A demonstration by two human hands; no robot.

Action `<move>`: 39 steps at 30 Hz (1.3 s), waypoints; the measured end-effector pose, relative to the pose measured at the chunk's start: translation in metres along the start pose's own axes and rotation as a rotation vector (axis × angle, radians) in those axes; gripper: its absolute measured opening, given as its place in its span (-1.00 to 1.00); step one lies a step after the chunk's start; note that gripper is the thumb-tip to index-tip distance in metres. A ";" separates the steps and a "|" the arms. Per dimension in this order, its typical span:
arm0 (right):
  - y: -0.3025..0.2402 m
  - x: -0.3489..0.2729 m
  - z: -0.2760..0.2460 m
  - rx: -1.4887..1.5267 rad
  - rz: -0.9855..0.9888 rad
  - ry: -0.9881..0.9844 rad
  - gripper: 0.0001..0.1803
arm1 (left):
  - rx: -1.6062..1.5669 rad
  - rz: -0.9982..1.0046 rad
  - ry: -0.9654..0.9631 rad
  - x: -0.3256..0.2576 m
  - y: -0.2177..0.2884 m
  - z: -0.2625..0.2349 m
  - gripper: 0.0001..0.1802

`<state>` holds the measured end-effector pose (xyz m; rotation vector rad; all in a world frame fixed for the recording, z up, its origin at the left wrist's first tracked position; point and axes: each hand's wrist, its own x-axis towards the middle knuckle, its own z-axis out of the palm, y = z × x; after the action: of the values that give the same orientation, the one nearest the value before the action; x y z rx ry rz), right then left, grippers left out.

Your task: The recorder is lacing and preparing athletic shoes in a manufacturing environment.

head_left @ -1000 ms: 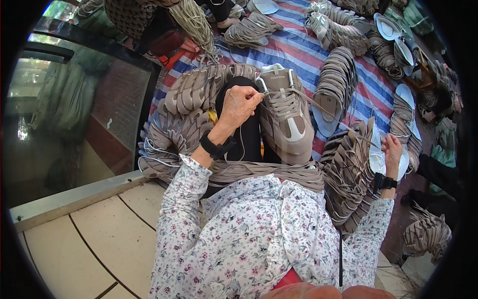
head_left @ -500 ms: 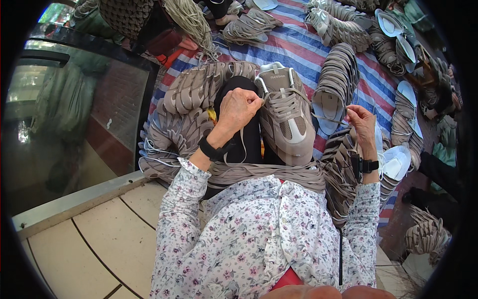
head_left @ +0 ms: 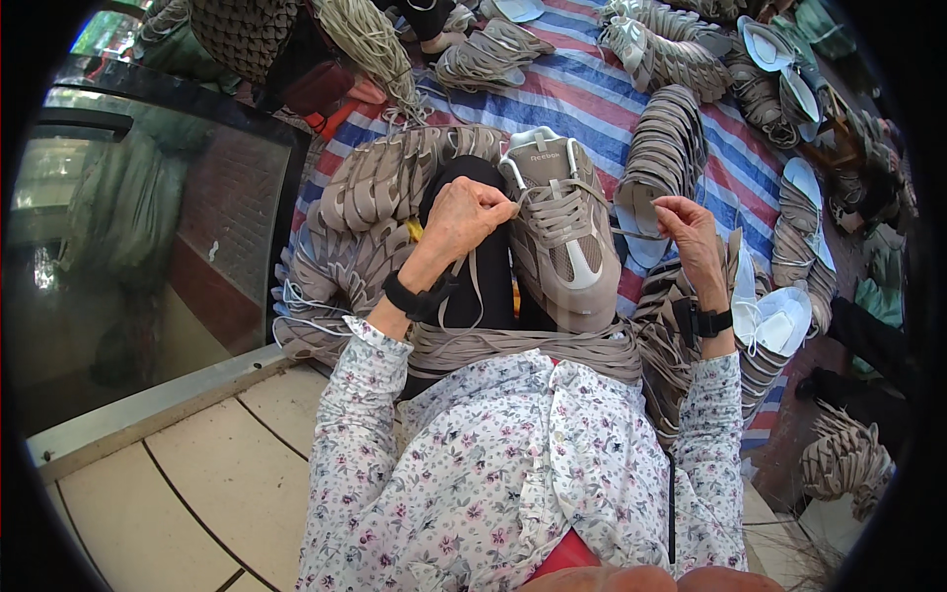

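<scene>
— My left grip (head_left: 460, 217) is pinched, thumb against fingertips, on a thin strand of lace (head_left: 476, 286). Part of it dangles below my fingers, over my black trouser leg (head_left: 499, 281).

— And the other one?

— My right grip (head_left: 689, 235) pinches too, holding the right-hand lace (head_left: 636, 235) that runs out from the sneaker (head_left: 562, 227). That shoe is between my hands, laces facing up, toe towards me.

— What's closest to you?

— My flowered shirt (head_left: 473, 444), with pale floor tiles (head_left: 202, 474) down to the left. A dark band (head_left: 419, 296) wraps my left wrist, and a similar strap (head_left: 705, 319) the right. Across my lap lies a bundle of taupe laces (head_left: 523, 347), just below the sneaker's toe.

— And around the shoe?

— A curved row of nested shoe uppers (head_left: 380, 183) to its left, beyond my left wrist. To its right, a tall stack of uppers (head_left: 669, 143), the nearest showing a pale lining. A glass panel (head_left: 148, 266) is well over to my left.

— Farther out?

— A striped sheet (head_left: 582, 84) in red, white and blue, with more piled uppers (head_left: 671, 44) on it. At the far edge I see another person's hand (head_left: 442, 42) beside a hanging bunch of pale cords (head_left: 370, 54).
</scene>
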<state>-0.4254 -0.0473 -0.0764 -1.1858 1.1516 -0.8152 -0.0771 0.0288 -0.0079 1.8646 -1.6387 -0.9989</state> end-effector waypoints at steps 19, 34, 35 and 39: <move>-0.049 0.040 0.073 0.069 -0.003 -0.307 -0.90 | 0.126 0.103 0.256 0.002 0.013 0.018 -0.77; -0.088 0.050 0.112 -0.670 -0.658 -0.271 -0.85 | 0.083 0.141 0.267 0.010 -0.001 0.024 -0.74; -0.089 0.050 0.117 -0.667 -0.751 -0.247 -0.85 | 0.056 0.094 0.229 0.012 -0.004 0.025 -0.73; -0.088 0.055 0.144 -0.709 -0.550 -0.513 -0.86 | -0.042 0.031 0.218 0.019 -0.006 0.025 -0.74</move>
<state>-0.2656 -0.0800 -0.0074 -2.2141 0.6872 -0.4362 -0.0920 0.0147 -0.0319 1.8427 -1.5028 -0.7810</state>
